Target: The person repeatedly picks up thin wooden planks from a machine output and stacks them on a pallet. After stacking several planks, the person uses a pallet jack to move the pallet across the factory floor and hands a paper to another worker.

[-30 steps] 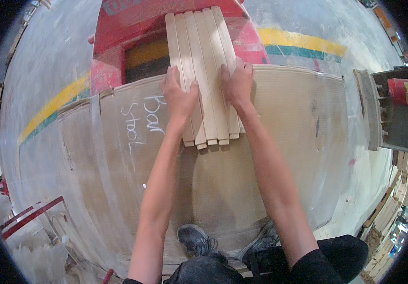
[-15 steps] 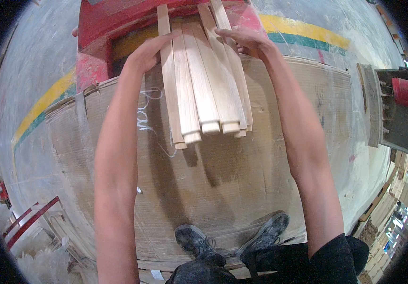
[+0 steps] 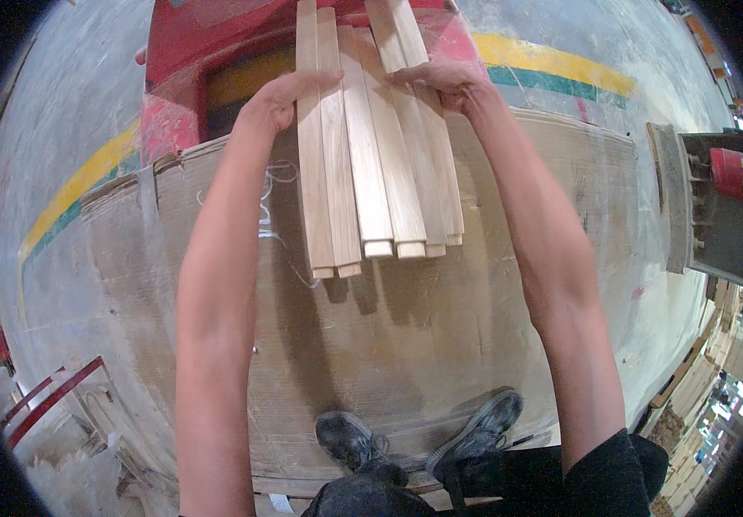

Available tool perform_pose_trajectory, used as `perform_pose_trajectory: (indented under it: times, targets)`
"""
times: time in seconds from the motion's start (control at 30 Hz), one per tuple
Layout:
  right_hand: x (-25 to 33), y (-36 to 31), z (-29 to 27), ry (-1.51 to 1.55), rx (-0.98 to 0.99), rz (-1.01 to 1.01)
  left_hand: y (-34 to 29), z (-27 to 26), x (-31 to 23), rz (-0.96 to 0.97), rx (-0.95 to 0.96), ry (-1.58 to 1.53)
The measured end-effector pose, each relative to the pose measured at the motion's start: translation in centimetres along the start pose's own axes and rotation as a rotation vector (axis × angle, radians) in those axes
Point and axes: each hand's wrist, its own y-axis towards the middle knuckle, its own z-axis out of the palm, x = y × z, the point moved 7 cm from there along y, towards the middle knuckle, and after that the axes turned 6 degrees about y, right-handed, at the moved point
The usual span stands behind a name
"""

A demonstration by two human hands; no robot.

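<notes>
A bundle of pale wooden slats (image 3: 380,181) lies lengthwise between my hands, its near ends uneven and hanging over the cardboard. My left hand (image 3: 289,93) grips the left side of the bundle, thumb laid across the top of the outer slats. On the opposite side, my right hand (image 3: 442,79) clasps the right edge with its thumb over the top. The undersides of both grips are hidden by the wood. Farther off, the slats reach over a red machine or stand (image 3: 216,43).
Brown cardboard (image 3: 423,345) covers the floor under me, with my shoes (image 3: 483,422) on its near part. Yellow and green stripes (image 3: 552,65) mark the grey floor. A dark cart or box with a red item (image 3: 733,172) stands at right; a red metal bar (image 3: 52,401) lies lower left.
The slats have shifted against one another: those at left now sit closer together and their near ends reach lower. My left thumb has moved further across the top.
</notes>
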Motion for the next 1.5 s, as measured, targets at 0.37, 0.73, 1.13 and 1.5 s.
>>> perform_pose_trajectory:
  times: [0.37, 0.73, 1.13, 1.5]
  targets:
    - [5.0, -12.1, 2.5, 0.16, -0.1, -0.472, -11.0, 5.4, -5.7, 0.284, -0.156, 0.186]
    - [9.3, -25.7, 3.2, -0.017, -0.223, -0.572, -22.5, 11.0, -10.5, 0.699, -0.274, 0.352]
    - [2.9, -28.4, 6.7, 0.098, -0.164, -0.397, -24.7, 11.0, -2.0, 0.401, -0.157, 0.068]
    - [15.4, -26.2, 7.3, 0.13, 0.005, -0.404, -27.8, 9.3, -13.2, 0.437, -0.301, -0.044]
